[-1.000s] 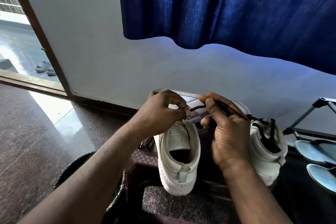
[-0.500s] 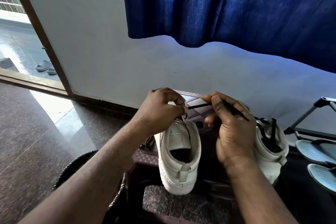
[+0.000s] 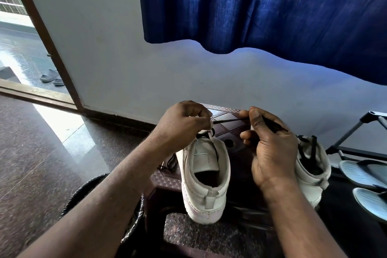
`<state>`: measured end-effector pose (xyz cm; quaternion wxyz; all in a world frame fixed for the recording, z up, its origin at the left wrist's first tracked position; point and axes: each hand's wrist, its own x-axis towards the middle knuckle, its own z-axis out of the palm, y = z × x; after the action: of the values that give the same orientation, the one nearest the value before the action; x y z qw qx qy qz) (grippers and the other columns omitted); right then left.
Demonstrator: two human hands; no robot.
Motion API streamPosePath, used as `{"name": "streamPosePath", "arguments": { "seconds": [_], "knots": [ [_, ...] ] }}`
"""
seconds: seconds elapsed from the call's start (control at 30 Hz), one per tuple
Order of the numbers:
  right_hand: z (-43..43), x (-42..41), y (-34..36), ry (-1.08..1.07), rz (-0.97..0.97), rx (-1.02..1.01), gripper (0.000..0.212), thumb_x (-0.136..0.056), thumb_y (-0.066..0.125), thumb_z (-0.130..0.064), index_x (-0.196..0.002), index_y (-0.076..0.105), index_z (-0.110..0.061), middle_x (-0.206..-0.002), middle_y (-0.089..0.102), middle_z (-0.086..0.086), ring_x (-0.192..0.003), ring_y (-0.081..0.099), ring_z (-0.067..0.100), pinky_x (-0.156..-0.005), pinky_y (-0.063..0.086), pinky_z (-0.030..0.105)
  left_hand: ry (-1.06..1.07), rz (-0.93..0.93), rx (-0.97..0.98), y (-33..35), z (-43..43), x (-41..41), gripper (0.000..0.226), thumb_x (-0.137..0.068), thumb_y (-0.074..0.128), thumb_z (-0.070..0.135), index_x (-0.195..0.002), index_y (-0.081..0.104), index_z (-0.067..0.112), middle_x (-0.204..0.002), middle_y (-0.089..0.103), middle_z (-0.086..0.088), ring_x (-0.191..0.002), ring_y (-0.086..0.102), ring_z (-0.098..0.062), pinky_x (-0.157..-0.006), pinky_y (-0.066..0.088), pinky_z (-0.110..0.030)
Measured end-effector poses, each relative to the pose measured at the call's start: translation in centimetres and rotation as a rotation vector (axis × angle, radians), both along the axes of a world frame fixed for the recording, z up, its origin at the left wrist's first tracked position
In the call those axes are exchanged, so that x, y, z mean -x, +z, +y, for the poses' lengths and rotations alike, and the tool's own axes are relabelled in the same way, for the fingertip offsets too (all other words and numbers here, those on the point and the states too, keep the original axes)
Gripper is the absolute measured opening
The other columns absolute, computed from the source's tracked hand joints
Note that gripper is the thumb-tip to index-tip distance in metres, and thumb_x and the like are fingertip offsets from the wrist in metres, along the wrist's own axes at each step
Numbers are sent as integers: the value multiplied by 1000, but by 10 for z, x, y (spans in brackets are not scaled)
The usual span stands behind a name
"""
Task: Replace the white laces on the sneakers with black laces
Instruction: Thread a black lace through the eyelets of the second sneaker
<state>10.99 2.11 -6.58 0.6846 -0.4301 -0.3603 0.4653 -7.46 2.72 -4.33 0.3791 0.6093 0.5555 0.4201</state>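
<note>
Pinching a thin black shoelace (image 3: 228, 120) between thumb and forefinger, the right hand (image 3: 270, 153) holds it taut over a dark maroon plastic stool (image 3: 227, 126) with a patterned top. The lace's loose length trails back across the knuckles. The lace runs leftward to the left hand (image 3: 184, 123). That hand's curled fingers are pressed together on the white front edge of a white leather high-top sneaker (image 3: 206, 178), just where the lace comes out. This sneaker stands upright in the middle of the stool, toe toward the wall and heel at the near edge, its opening showing a dark inside. A second white sneaker (image 3: 312, 174) stands at the stool's right edge, partly hidden behind the right hand, with black lacing already across its front. Right of the stool, a pair of pale blue sandals (image 3: 364, 176) lies beside a dark metal rack (image 3: 356, 130). A deep blue cloth curtain (image 3: 261, 6) hangs on the pale wall above, and grey slippers (image 3: 50, 75) sit outside the open doorway at far left.
</note>
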Motion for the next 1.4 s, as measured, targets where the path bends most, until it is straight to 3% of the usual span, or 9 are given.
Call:
{"name": "streamPosePath", "arguments": {
  "seconds": [0.23,0.47,0.6,0.67,0.8,1.0,1.07,1.2,1.4],
  "knots": [
    [3,6,-8,99,133,217,35,-94,73,-20,-125,63,-8,-110,77,12,-72,71,19,-62,53,26,-53,73,-83,-1,-2,-3,17,-76,72,39,-82,77,24,-99,73,8,-103,66,-12,-100,52,-49],
    [3,11,-16,266,42,480,52,-87,75,-57,-99,66,-7,-82,71,13,-76,67,29,-76,54,43,-39,127,-99,-2,-1,-2,18,-76,72,45,-82,77,28,-101,71,11,-106,65,-10,-99,51,-47],
    [5,9,-19,0,-422,326,96,-73,74,-73,-147,45,-18,-131,65,2,-110,71,23,-96,58,50,-22,136,-98,-2,0,-2,17,-77,72,45,-78,76,29,-97,70,7,-97,66,-13,-92,55,-46],
    [-2,9,-12,-157,-590,221,86,-83,76,-60,-151,43,-19,-142,57,-1,-127,58,16,-110,47,42,-8,137,-94,-2,1,-2,13,-81,76,40,-75,75,29,-94,68,7,-87,67,-15,-85,56,-41],
    [-9,11,-6,-58,-707,122,35,-91,71,-54,-98,73,-20,-88,75,-4,-82,69,11,-86,56,43,0,131,-90,-2,1,-2,15,-87,79,32,-72,74,31,-89,67,11,-73,62,-6,-71,48,-29],
    [-9,22,-10,431,77,322,46,-87,81,-38,-110,76,1,-118,70,32,-114,67,49,-107,47,67,-53,192,-109,2,-4,-7,10,-87,79,30,-77,78,31,-88,66,8,-71,56,0,-68,43,-22],
    [-7,20,-9,438,138,311,36,-82,80,-25,-108,77,0,-109,70,29,-101,67,42,-105,50,59,-60,189,-112,3,-5,-8,8,-86,80,32,-78,78,33,-91,65,8,-76,58,-4,-72,48,-26],
    [-6,14,-4,376,180,329,21,-74,79,-23,-92,81,-13,-79,68,0,-67,58,11,-60,48,24,-79,218,-84,3,-7,-9,9,-85,79,29,-76,78,31,-92,62,10,-85,59,-7,-82,49,-32],
    [-2,8,0,168,185,387,12,-89,74,-19,-81,83,-18,-70,62,-10,-62,48,5,-57,33,22,-38,189,5,4,-5,-7,13,-82,74,19,-70,77,23,-88,67,11,-77,61,-1,-69,45,-24]
  ]
}}
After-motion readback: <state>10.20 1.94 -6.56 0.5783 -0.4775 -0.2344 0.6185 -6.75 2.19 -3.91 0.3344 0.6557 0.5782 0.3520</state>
